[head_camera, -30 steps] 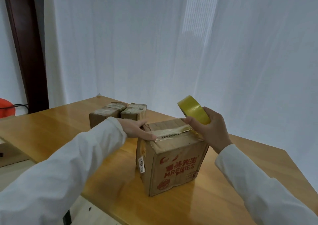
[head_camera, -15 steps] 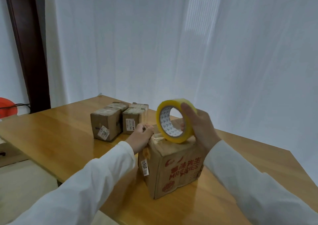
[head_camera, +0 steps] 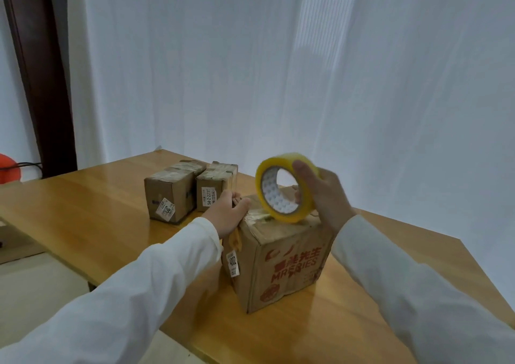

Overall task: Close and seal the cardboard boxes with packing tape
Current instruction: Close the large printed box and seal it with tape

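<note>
A brown cardboard box (head_camera: 281, 266) with red print stands on the wooden table (head_camera: 97, 219), its top flaps down and a strip of tape across them. My right hand (head_camera: 324, 196) grips a yellow roll of packing tape (head_camera: 284, 186), held upright with its lower edge at the box top. My left hand (head_camera: 228, 213) presses on the box's top left edge, fingers curled over the far side there. Whether tape still runs from the roll to the box is unclear.
Two smaller taped cardboard boxes (head_camera: 172, 192) (head_camera: 216, 185) with white labels stand side by side behind the left hand. White curtains hang beyond the table. A dark wooden post (head_camera: 39, 71) and an orange object (head_camera: 8, 167) are at the far left.
My right hand turned the tape roll upright so its hole faces me and lifted it slightly. My left hand slid from the box top to its left edge. The view moved closer.
</note>
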Demonstrator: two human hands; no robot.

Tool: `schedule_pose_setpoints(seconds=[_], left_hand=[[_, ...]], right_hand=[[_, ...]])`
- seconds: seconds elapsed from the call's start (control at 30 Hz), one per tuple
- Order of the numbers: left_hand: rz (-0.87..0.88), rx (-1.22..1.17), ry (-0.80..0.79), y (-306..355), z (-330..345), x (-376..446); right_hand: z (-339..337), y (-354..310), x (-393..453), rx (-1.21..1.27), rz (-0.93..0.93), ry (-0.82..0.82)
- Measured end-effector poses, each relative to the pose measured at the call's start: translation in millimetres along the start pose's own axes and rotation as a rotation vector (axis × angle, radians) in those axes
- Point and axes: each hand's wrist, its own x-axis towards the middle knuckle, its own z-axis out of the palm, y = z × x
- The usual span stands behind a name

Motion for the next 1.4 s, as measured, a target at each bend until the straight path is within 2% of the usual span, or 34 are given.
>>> schedule_pose_setpoints(seconds=[0.1, 0.17, 0.23, 0.3, 0.33, 0.4, 0.5, 0.77, 1.13, 1.27, 1.4], left_hand=[[0.046, 0.148, 0.026, 2, -3, 1], [0.134, 0.225, 0.15, 11, -5, 1], [0.227, 0.021, 0.255, 30, -6, -2], [0.242, -0.343, 0.148, 54, -6, -7], [0.24, -0.422, 0.075, 64, -7, -9], [0.263, -0.373, 0.004, 75, -5, -11], [0.252, -0.329, 0.069, 79, -6, -11], [0.177, -0.327, 0.148, 87, -16, -7], [0.231, 0.08, 0.23, 92, -20, -2], [0.201, -0.025, 0.115, 91, -22, -7], [0.103, -0.268, -0.036, 87, -16, -9]], right_hand=[[-20, -2, 8, -0.228, -0.104, 0.092], [-33, -5, 7, -0.328, -0.186, 0.093], [-37, -10, -2, -0.395, -0.259, 0.016], [-35, -15, -10, -0.519, -0.31, -0.029], [-34, -16, -12, -0.581, -0.338, -0.026], [-34, -18, -15, -0.667, -0.393, 0.009], [-36, -18, -16, -0.774, -0.418, 0.05], [-40, -19, -16, -0.735, -0.453, 0.014], [-47, -20, -17, -0.802, -0.538, -0.103], [-52, -18, -17, -0.839, -0.52, -0.146], [-53, -21, -17, -0.854, -0.544, -0.12]])
